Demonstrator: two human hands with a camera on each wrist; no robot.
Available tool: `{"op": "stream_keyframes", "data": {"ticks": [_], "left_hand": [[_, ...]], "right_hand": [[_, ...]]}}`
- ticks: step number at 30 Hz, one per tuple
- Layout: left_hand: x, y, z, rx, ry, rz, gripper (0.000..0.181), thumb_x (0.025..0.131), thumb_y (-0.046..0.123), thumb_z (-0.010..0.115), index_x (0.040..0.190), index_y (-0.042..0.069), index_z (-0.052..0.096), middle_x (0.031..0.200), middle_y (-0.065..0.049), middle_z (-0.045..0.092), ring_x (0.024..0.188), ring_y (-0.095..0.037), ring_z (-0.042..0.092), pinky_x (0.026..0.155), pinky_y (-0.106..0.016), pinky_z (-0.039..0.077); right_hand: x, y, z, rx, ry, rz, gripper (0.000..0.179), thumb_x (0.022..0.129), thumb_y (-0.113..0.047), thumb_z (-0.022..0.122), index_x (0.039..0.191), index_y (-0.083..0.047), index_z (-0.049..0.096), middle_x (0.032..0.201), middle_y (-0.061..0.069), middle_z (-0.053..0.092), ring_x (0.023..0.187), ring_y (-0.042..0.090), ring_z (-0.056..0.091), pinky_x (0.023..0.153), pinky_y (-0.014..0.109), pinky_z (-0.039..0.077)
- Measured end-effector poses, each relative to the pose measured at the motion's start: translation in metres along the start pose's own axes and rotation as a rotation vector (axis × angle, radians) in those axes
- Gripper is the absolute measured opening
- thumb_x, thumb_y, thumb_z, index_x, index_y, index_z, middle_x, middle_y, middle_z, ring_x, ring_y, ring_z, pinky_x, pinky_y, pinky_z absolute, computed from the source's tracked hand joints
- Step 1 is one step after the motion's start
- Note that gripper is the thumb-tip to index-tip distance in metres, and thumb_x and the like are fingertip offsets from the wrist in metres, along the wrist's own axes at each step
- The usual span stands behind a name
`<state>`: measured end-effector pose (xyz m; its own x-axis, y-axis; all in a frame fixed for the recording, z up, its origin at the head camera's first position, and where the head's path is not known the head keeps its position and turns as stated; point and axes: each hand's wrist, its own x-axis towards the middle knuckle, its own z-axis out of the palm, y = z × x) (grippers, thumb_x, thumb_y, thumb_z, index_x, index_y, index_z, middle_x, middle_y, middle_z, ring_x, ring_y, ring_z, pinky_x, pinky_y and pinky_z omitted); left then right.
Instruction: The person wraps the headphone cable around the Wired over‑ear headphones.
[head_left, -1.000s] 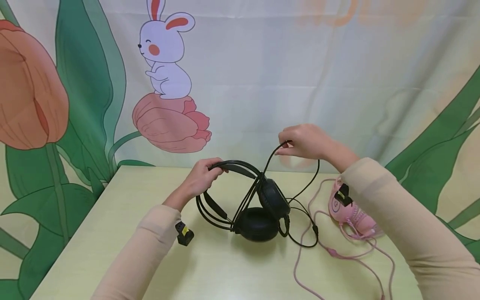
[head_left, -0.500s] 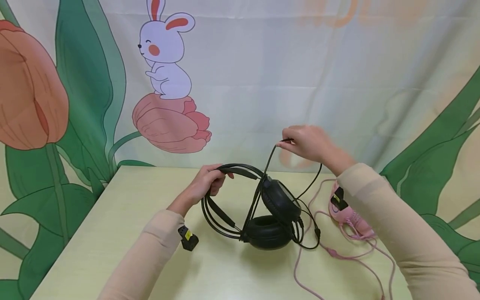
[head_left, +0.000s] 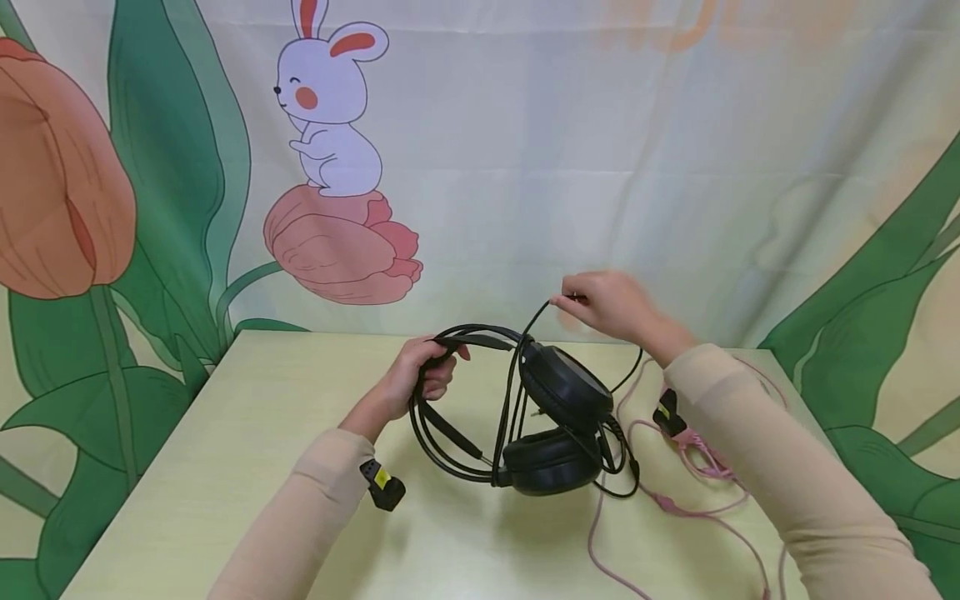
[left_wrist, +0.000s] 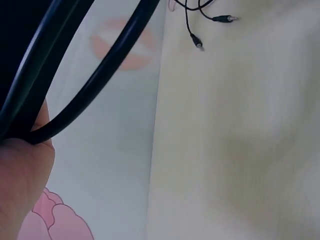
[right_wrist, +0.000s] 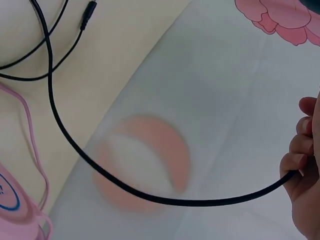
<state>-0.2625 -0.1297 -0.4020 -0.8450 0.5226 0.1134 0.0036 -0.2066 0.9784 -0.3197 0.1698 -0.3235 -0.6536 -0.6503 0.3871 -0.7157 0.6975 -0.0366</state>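
My left hand [head_left: 416, 375] grips the headband of black over-ear headphones [head_left: 558, 462], its fingers curled round the band. The two ear cups face right, one above the other, with strands of cable running across the band beside them. Above and to the right, my right hand [head_left: 611, 304] pinches the black headphone cable [head_left: 536, 315], which rises from the headphones to its fingers. In the right wrist view the rest of the cable [right_wrist: 200, 202] hangs from that hand in a wide curve. Two plugs [left_wrist: 224, 19] at the cable's ends show in the left wrist view.
A pink headset [right_wrist: 20, 200], partly hidden behind my right forearm in the head view, lies on the table's right side. Its pink cable [head_left: 600, 533] trails toward the front. The pale table [head_left: 225, 467] ends at a printed curtain [head_left: 510, 167] behind.
The headphones and my left hand have shifted to the right. My right hand has sunk slightly, still holding the cable, and the right forearm covers more of the pink headset.
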Motion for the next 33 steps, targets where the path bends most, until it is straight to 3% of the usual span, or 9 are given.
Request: {"op": "stream_keyframes", "data": {"ticks": [9,15,18,29,33], "left_hand": [[-0.002,-0.006,0.004,-0.083,-0.040,-0.026,0.028,0.088,0.015,0.023,0.093,0.004,0.048,0.051,0.008,0.028,0.041,-0.003,0.027,0.039,-0.017,0.024],[0.000,-0.004,0.006,-0.185,-0.089,-0.029,0.022,0.087,0.015,0.022,0.089,0.004,0.041,0.053,0.007,0.026,0.041,-0.004,0.026,0.040,-0.016,0.025],[0.001,-0.003,0.006,-0.223,-0.109,-0.016,0.020,0.086,0.014,0.021,0.087,0.005,0.039,0.054,0.006,0.024,0.041,-0.005,0.025,0.040,-0.016,0.025],[-0.002,-0.007,0.007,-0.294,-0.073,0.025,0.022,0.085,0.014,0.018,0.088,0.007,0.038,0.055,0.003,0.019,0.042,-0.008,0.019,0.040,-0.017,0.023],[0.000,-0.008,0.008,-0.338,-0.052,0.045,0.023,0.086,0.014,0.017,0.089,0.008,0.038,0.056,0.002,0.017,0.042,-0.008,0.018,0.041,-0.017,0.021]], "right_hand": [[-0.006,0.003,0.022,0.019,0.085,-0.054,0.022,0.091,-0.025,0.056,0.071,-0.016,0.056,0.056,-0.007,0.048,0.047,0.007,0.034,0.047,0.024,0.028],[-0.008,0.003,0.034,0.200,0.010,0.024,0.019,0.095,-0.019,0.049,0.077,-0.013,0.054,0.062,-0.004,0.046,0.051,0.008,0.036,0.053,0.025,0.032],[-0.008,0.001,0.040,0.243,0.022,0.031,0.019,0.095,-0.017,0.049,0.077,-0.013,0.052,0.062,-0.004,0.045,0.052,0.009,0.037,0.053,0.026,0.033],[-0.010,0.001,0.061,0.313,0.024,0.129,0.020,0.096,-0.023,0.043,0.082,-0.013,0.054,0.070,0.003,0.053,0.062,0.021,0.049,0.060,0.034,0.038],[-0.017,0.001,0.067,0.434,0.114,0.127,0.025,0.095,-0.036,0.041,0.087,-0.018,0.056,0.075,-0.008,0.054,0.065,0.012,0.048,0.061,0.031,0.038]]}}
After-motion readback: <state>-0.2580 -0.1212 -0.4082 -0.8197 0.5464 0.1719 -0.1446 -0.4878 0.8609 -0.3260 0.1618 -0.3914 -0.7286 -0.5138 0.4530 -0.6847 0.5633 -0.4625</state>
